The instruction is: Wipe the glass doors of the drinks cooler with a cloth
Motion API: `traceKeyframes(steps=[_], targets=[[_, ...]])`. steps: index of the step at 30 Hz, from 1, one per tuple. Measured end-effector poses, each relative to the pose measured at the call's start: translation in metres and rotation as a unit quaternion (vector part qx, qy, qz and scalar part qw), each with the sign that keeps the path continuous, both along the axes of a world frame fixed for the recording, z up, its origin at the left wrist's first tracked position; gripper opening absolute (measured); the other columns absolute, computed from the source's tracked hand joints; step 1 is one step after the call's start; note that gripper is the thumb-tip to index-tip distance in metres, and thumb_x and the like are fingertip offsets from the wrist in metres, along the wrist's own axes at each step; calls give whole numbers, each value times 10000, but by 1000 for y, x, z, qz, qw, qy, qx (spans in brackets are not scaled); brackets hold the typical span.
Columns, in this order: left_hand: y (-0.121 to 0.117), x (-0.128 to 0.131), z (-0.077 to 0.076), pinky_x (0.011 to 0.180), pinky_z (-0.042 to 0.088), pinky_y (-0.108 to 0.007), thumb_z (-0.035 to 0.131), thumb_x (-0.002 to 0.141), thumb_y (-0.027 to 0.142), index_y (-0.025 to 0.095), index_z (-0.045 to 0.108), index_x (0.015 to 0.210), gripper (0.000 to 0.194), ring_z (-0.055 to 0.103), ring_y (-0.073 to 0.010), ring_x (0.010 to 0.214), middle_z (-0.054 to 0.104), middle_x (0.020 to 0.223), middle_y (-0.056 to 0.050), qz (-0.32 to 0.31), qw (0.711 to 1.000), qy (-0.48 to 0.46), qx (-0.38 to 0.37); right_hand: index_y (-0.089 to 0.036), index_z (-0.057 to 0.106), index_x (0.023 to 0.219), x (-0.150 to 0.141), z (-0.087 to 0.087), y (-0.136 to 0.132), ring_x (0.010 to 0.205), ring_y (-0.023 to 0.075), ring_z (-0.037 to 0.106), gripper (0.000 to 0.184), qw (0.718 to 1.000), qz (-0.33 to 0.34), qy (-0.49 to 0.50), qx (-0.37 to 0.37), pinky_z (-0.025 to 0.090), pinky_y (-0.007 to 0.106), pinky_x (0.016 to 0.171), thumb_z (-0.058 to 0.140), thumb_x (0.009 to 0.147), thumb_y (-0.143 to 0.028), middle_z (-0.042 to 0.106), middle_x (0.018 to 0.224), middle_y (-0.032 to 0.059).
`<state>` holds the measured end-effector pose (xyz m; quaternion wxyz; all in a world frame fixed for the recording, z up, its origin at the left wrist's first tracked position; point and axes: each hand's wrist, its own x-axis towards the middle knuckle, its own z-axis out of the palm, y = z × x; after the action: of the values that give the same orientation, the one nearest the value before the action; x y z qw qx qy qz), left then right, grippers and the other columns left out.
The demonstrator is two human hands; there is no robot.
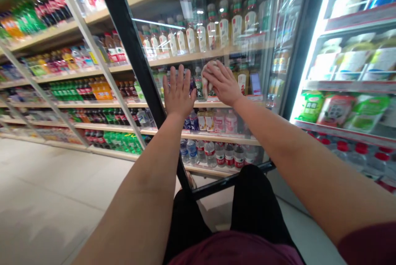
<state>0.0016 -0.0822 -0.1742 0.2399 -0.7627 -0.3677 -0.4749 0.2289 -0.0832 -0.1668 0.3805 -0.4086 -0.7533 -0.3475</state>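
Observation:
A glass door point(198, 110) in a black frame stands swung out in front of me. Flat against its pane, fingers stretched, lies my left hand point(178, 93), near the frame's left side. My right hand point(225, 83) presses a crumpled whitish cloth point(205, 79) onto the same glass, a little to the right. The fingers bend over the cloth, and part of it is hidden beneath them. Bottles on shelves show through the pane, mixed with reflections of ceiling lights.
On the right, the lit cooler point(346, 85) holds bottles and green and red pouches. Long shelves of drinks point(93, 91) run along the left behind a pale floor point(46, 182). My knees point(253, 199) are close to the door's bottom rail point(229, 182).

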Motion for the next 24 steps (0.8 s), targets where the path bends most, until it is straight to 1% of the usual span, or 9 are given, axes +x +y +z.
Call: traceKeyframes(steps=[2,5,9,11,14,15,17,22,24], targets=[[-1,0,0,1341,-127,-528,588,980,303,189,370,1674,736,5,-288,1650,217,1767,-64,7,1000,3,4,-264,467,1631,4,6,6,1668,264,137,654,993,-32,109,29,150,585,1367,371,989,-180,322,1747,-3],[-2,1,0,1342,-127,-527,594,982,304,180,369,1675,739,11,-291,1650,220,1765,-70,12,1000,8,6,-153,455,1637,-1,22,22,1669,280,128,649,953,-87,283,67,144,567,1371,326,1002,-181,300,1750,88],[-2,1,1,1345,-122,-532,594,979,301,200,370,1674,737,10,-287,1650,214,1767,-56,13,1000,6,-4,-73,440,1635,-27,44,39,1665,303,142,650,905,-135,396,80,86,546,1383,310,1008,-189,294,1743,135],[-2,1,2,1343,-127,-538,584,982,301,195,368,1674,733,4,-294,1649,211,1768,-68,18,1000,8,-7,-92,411,1654,-37,52,40,1671,309,96,645,916,-127,371,82,71,563,1381,306,1031,-224,271,1754,118],[-3,1,1,1339,-127,-560,573,989,309,178,359,1676,732,-4,-310,1648,211,1767,-90,20,1000,14,-6,-206,380,1682,-36,57,32,1676,293,15,632,977,-65,193,68,75,576,1380,323,1060,-300,237,1773,24],[-4,1,1,1340,-124,-562,576,989,309,176,357,1676,733,-1,-311,1648,210,1766,-92,20,1000,15,-3,-237,382,1682,-32,57,29,1675,288,9,628,988,-44,132,59,77,576,1380,329,1061,-315,238,1773,-3],[-5,1,1,1344,-114,-555,588,985,303,180,364,1671,733,17,-306,1650,217,1765,-87,21,1000,12,2,-257,399,1673,-23,56,25,1676,280,25,626,995,-24,82,52,87,577,1379,322,1055,-316,253,1768,-26],[-5,1,1,1347,-125,-534,576,985,322,174,364,1668,730,8,-288,1651,219,1766,-68,20,1000,12,2,-194,405,1673,-15,54,26,1674,272,87,673,964,-76,240,82,130,574,1376,285,1011,-205,272,1761,14],[-6,1,2,1341,-157,-506,536,993,349,163,342,1674,732,-34,-263,1649,186,1774,-52,25,1000,16,-5,-171,401,1675,-17,54,26,1671,277,114,693,955,-99,266,84,134,563,1377,291,991,-179,272,1760,28]])
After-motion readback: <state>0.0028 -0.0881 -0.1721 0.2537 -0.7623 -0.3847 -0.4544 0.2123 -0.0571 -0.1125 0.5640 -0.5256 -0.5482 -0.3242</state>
